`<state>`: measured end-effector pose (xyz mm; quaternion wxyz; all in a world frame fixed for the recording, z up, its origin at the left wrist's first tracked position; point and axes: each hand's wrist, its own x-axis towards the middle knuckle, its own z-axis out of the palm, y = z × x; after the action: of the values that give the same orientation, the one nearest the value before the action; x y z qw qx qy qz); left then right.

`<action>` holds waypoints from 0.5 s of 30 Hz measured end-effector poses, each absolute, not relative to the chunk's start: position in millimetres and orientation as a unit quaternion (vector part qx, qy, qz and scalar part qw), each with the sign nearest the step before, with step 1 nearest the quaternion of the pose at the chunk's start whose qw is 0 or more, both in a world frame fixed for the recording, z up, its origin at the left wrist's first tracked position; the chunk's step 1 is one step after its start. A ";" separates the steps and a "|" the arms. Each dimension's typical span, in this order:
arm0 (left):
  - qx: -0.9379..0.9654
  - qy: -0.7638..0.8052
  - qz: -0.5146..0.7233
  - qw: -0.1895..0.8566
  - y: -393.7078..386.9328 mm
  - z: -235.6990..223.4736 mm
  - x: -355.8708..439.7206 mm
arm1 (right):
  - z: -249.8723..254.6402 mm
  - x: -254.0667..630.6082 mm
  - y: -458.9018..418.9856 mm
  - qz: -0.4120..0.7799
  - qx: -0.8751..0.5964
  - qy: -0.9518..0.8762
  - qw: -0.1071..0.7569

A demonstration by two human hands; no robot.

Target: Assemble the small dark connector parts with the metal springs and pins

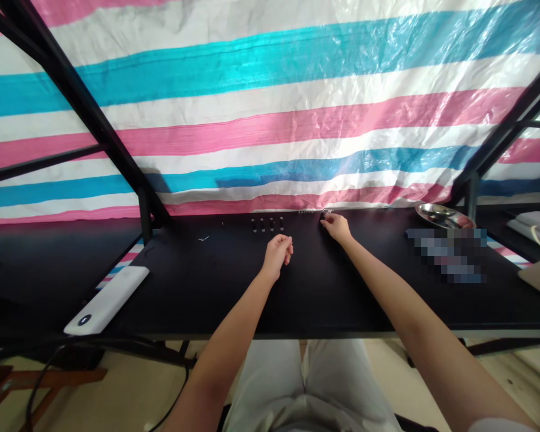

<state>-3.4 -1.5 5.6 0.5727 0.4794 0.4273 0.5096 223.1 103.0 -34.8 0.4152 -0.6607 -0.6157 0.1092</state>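
Note:
My left hand (278,255) hovers over or rests on the black tabletop, its fingers curled together; what they hold, if anything, is hidden. Just beyond it stands a short row of small dark pieces with shiny ends (272,224). Near the table's back edge, my right hand (337,227) has its fingers pinched at a small dark and shiny cluster (326,213); the exact item between the fingertips is too small to name. A line of tiny shiny bits (306,212) lies left of that hand, along the back edge.
A shiny metal dish (445,216) sits at the back right, with a blurred-out patch (450,255) in front of it. At the left lies a long white device (108,300). A thin white scrap (203,239) is on the tabletop (198,282). Black frame bars (81,102) rise before striped sheeting.

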 end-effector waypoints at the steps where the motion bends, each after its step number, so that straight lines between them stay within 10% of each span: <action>1: 0.480 0.427 0.510 0.572 -1.6 5.9 -3.3 | -34.2 222.9 103.0 0.110 -0.661 -0.616 0.414; 15: 0.484 0.424 0.507 0.573 -0.5 4.1 -3.4 | -35.8 226.5 103.7 0.137 -0.665 -0.611 0.407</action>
<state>-3.4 -0.5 4.1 0.5728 0.4844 0.4243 0.5072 226.5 103.7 -35.8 0.4075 -0.6652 -0.6106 0.1367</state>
